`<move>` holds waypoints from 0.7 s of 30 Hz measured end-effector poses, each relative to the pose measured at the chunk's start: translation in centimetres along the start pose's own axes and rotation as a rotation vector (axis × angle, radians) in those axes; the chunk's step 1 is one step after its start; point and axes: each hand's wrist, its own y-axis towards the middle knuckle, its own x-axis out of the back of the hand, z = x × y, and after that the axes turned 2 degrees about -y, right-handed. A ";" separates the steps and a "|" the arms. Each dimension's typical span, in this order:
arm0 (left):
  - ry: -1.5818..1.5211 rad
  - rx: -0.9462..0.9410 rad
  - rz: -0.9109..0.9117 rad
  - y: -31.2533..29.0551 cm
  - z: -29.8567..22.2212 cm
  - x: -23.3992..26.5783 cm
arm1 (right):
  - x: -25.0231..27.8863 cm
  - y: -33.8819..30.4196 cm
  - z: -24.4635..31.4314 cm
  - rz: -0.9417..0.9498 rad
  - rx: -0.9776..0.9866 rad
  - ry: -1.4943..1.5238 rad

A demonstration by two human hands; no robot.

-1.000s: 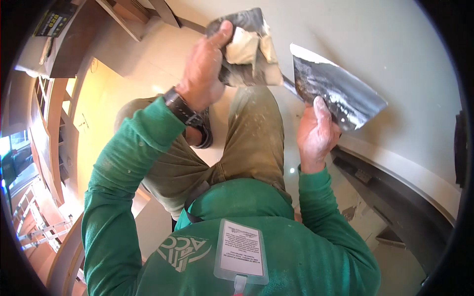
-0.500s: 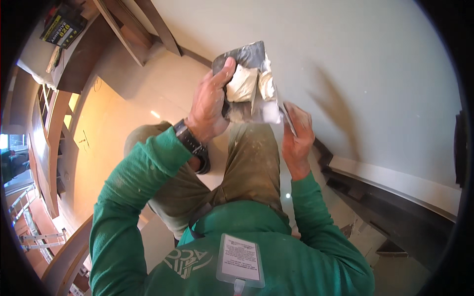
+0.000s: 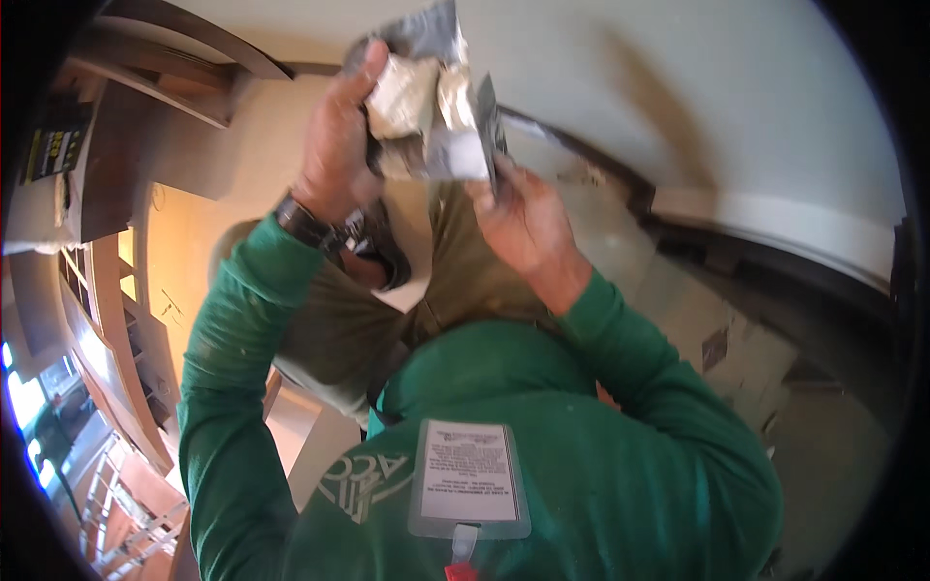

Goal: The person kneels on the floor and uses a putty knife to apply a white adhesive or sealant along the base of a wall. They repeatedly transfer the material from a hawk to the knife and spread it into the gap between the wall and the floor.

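While the left hand [image 3: 334, 150] grips the grey plate [image 3: 426, 34], the right hand [image 3: 528, 218] pinches a blade [image 3: 488, 121].
Pale paste [image 3: 401, 97] sits mid-plate — the blade stands edge-on along the plate's right side, rising from the right fingers; contact is unclear.

Wears a loose green top [image 3: 620, 455] with long sleeves [image 3: 228, 378], creased in soft folds and reaching down to the wrists. Bears a white emblem [image 3: 363, 489] of letters and stripes on the chest. Carries a clear plastic badge holder [image 3: 499, 529] with a white printed card [image 3: 470, 474] inside, fixed to a pale clip [image 3: 464, 540] beside a bit of red [image 3: 462, 571]. Adds a dark watch [image 3: 298, 222] around the left wrist, brownish-olive trousers [image 3: 489, 281] and a dark shoe [image 3: 392, 259], slightly blurred
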 end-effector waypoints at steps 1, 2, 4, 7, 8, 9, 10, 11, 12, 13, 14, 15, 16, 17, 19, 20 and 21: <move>-0.036 0.025 0.014 -0.1 0.1 0.5 | 0.5 -0.1 0.2 0.036 0.008 0.024; -0.063 0.040 0.037 0.4 0.0 1.2 | 0.7 -0.2 0.6 0.089 0.021 0.044; -0.102 0.026 0.174 1.0 -0.3 2.5 | -0.4 -1.1 0.8 -0.036 0.160 -0.084; -0.162 -0.079 0.199 1.4 -1.8 2.1 | 0.0 -2.0 0.9 -0.161 0.186 -0.113; -0.152 -0.061 0.341 2.1 -2.7 2.9 | 0.6 -2.4 1.0 -0.200 0.166 -0.100; -0.135 -0.088 0.299 2.4 -3.8 3.5 | 1.2 -2.8 1.1 -0.233 0.161 -0.096; -0.118 -0.117 0.249 2.5 -4.7 4.0 | 2.0 -3.2 1.0 -0.266 0.150 -0.091; -0.137 -0.135 0.283 2.4 -5.5 4.4 | 2.7 -3.5 0.7 -0.300 0.136 -0.086; -0.087 -0.265 0.105 1.5 -5.1 0.0 | 3.3 -3.8 0.4 -0.318 0.114 -0.075; -0.054 -0.303 0.099 1.4 -5.5 0.4 | 3.8 -4.2 0.3 -0.330 0.099 -0.066; -0.021 -0.340 0.094 1.3 -5.9 0.9 | 4.3 -4.5 0.3 -0.343 0.085 -0.058; -0.031 -0.336 0.055 1.2 -6.2 1.3 | 5.0 -4.8 0.4 -0.370 0.075 -0.062; -0.039 -0.335 0.015 0.9 -6.6 1.5 | 5.7 -5.1 0.5 -0.395 0.062 -0.066; -0.048 -0.333 -0.025 0.7 -6.9 1.6 | 6.3 -5.3 0.7 -0.420 0.049 -0.071; -0.053 -0.342 -0.078 0.4 -7.1 1.4 | 7.0 -5.5 1.6 -0.438 0.059 -0.061; -0.053 -0.351 -0.106 0.1 -7.3 1.4 | 7.3 -5.5 2.0 -0.443 0.061 -0.057; -0.064 -0.351 -0.093 -0.3 -7.4 1.4 | 7.7 -5.4 2.6 -0.436 0.073 -0.061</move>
